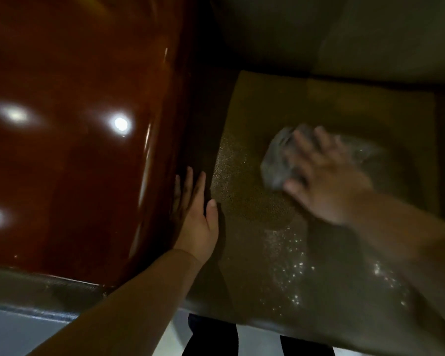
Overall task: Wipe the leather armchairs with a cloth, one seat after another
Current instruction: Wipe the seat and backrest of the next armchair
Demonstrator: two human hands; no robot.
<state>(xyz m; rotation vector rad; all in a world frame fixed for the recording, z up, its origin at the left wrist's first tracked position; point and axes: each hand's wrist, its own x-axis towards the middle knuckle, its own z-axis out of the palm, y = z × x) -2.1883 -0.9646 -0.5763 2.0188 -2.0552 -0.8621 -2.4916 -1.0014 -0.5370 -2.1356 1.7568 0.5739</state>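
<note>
Right hand (324, 176) blurred, fingers spread flat pressing grey cloth (278, 160) onto brown leather seat (254, 201) at centre right; left hand (195, 217) fingers straight, nearly together, resting against glossy reddish armrest (75, 124) at left.

A crumpled grey cloth (280, 163) lies bunched on the brown, pebbled leather armchair seat (244, 191), toward three o'clock, with damp glints at five o'clock.
</note>
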